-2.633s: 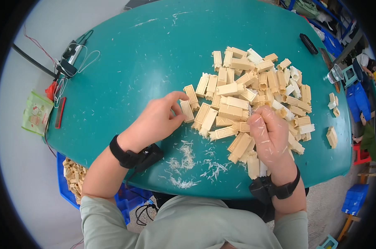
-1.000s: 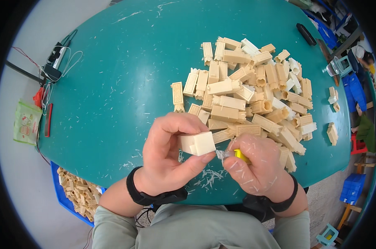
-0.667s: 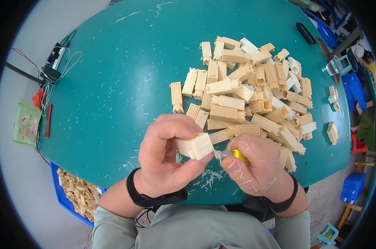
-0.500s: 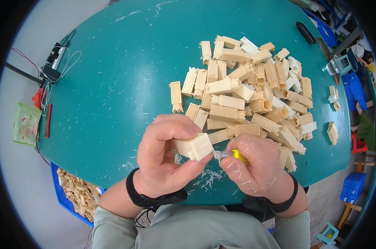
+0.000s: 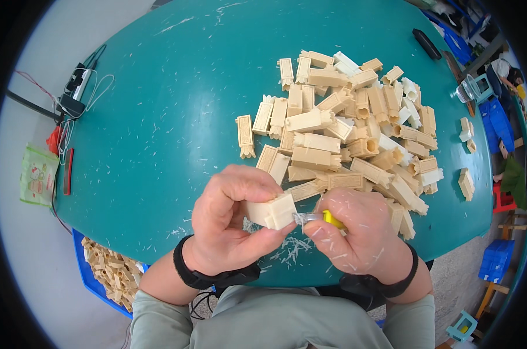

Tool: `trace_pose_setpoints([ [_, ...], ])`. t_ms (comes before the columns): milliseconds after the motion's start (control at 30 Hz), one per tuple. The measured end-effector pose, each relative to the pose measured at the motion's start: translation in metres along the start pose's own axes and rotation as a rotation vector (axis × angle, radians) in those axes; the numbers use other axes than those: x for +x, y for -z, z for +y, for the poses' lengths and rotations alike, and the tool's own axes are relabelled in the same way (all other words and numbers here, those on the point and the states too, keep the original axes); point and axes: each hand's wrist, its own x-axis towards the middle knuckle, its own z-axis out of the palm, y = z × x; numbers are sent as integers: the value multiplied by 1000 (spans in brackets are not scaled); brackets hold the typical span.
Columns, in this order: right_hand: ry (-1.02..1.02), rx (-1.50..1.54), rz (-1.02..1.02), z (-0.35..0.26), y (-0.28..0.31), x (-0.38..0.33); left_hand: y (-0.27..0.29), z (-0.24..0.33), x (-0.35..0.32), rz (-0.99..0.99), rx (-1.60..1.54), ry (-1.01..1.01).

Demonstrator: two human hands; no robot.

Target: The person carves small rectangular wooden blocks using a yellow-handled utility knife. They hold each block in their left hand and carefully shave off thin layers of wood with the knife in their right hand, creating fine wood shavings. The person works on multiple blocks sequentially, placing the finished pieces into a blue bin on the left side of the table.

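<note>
My left hand point(image 5: 235, 218) is closed around a cream plastic block point(image 5: 277, 213), gripping it between thumb and fingers with one squared end toward the right. In my right hand point(image 5: 359, 232) is a yellow utility knife point(image 5: 332, 219), mostly hidden by the fingers. Its metal tip, covered with pale shavings point(image 5: 300, 218), meets or nearly meets the block's right edge. More shavings cling to the right hand and lie on the table below. Just beyond both hands spreads a heap of similar tan and cream blocks point(image 5: 317, 158), hollow, with jagged ends.
The green table point(image 5: 141, 145) is dotted with scraps. Several loose blocks point(image 5: 466, 184) lie at its right side, near a clear jar point(image 5: 467, 90) and a black case point(image 5: 427, 44). A blue bin point(image 5: 90, 279) of blocks stands lower left; a power strip point(image 5: 77, 87) and cables run along the left.
The knife tip and the right hand have shifted slightly left along the block's edge. The block has tilted a little and sits slightly lower in the left hand.
</note>
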Motion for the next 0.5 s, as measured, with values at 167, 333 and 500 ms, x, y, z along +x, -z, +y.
trace_pose_setpoints([
  [167,-1,-5,-10,0,1,1,1,1,-1,-7,11,22],
  [333,-4,-12,-3,0,1,0,2,2,-1,-29,13,47],
  [500,-131,-46,57,10,0,1,-6,10,0,-256,5,25],
])
